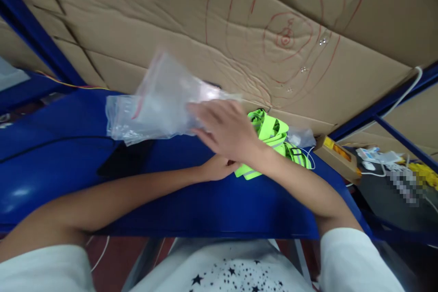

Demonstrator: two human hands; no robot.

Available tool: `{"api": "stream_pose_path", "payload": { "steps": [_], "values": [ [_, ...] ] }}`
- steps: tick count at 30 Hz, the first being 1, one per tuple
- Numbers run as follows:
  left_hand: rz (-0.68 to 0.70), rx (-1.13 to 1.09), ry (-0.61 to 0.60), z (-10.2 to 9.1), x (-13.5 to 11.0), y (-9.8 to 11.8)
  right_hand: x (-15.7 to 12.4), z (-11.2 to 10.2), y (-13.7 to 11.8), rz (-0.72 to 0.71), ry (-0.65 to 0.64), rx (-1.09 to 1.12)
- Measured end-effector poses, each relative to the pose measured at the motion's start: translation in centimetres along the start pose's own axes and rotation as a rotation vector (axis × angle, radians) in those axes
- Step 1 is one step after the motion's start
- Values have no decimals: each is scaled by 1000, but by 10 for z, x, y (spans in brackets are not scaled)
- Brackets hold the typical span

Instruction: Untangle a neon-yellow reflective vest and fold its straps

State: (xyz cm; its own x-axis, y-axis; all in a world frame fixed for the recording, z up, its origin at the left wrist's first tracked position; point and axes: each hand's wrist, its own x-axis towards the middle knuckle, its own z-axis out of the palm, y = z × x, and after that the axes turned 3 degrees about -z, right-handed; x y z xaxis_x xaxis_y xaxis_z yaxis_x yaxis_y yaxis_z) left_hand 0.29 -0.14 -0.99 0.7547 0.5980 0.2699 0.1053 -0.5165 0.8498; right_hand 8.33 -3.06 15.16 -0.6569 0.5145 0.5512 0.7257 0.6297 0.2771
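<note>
My right hand (227,127) crosses above the left, its fingers pinching the edge of a clear plastic bag (167,86) with a red strip along one side. The bag is blurred and tilted up over a flat stack of similar clear bags (118,116). Partly covered by the right wrist, my left hand (219,167) is closed at the near edge of a bundle of neon-green reflective straps (270,130). Its fingertips are mostly hidden. A black buckle shows on the right part of the straps.
Cardboard panels (143,23) with red pen rings wall off the back of the blue table (205,205). A dark flat object (121,159) and a black cable lie left. At right are a small cardboard box (337,157), a crumpled clear bag (301,137) and white cables.
</note>
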Motion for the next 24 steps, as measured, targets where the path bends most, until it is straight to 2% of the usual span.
{"api": "stream_pose_path", "payload": {
  "steps": [2,4,7,9,11,12,14,15,17,19,21,23,24],
  "values": [
    [25,1,16,1,-1,-3,37,45,-9,-54,-119,41],
    [47,-6,12,2,-1,-5,62,92,-12,-18,-218,110],
    [102,-40,17,4,-1,-10,81,152,-13,36,-573,392],
    [122,-59,32,5,-1,-12,86,175,-15,88,-729,484],
    [88,-40,34,5,-2,-11,86,180,-15,100,-741,483],
    [62,-24,24,5,-2,-9,85,175,-14,88,-688,464],
    [28,1,-14,3,-2,-3,77,147,-8,45,-539,412],
    [21,3,-35,1,-2,1,70,126,-3,29,-443,378],
    [18,-4,-67,-2,-1,8,44,75,12,-35,-358,318],
    [13,-14,-82,-5,-1,12,3,20,33,-39,-235,256],
    [-12,-25,-82,-7,-1,14,-53,-25,60,96,-122,182],
    [-45,-29,-80,-7,0,14,-119,-51,90,392,-15,82],
    [-58,-26,-79,-7,1,14,-152,-56,106,557,55,51]
  ]
}}
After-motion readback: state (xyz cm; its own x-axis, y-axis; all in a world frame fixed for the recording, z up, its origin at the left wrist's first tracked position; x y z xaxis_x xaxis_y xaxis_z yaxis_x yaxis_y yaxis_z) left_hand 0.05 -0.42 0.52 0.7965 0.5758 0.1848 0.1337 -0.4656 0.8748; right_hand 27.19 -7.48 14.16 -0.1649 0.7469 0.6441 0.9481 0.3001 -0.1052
